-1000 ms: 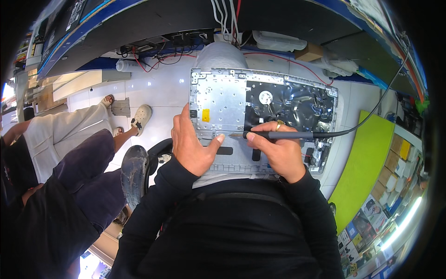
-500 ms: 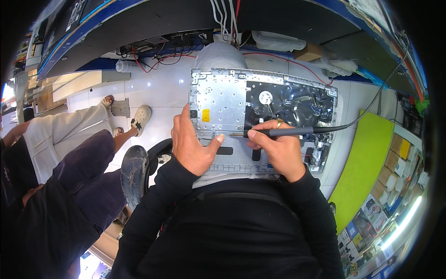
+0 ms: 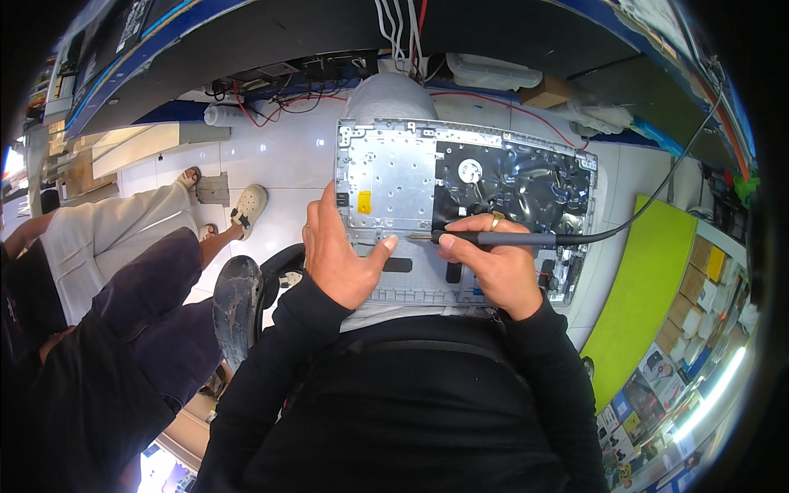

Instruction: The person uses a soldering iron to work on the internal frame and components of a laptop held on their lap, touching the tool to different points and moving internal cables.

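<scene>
Grasping a grey-black corded pen tool, right fingers work over the opened silver laptop shell on the lap; unclenched left fingers steady its left edge; black film remains on its right.

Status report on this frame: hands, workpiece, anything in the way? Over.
Right hand holding soldering iron; left hand spread at left side of laptop case. Case inner side up. Left thumb close to iron's tip.

Beige clog, tiled floor, brown box, green panel
</scene>
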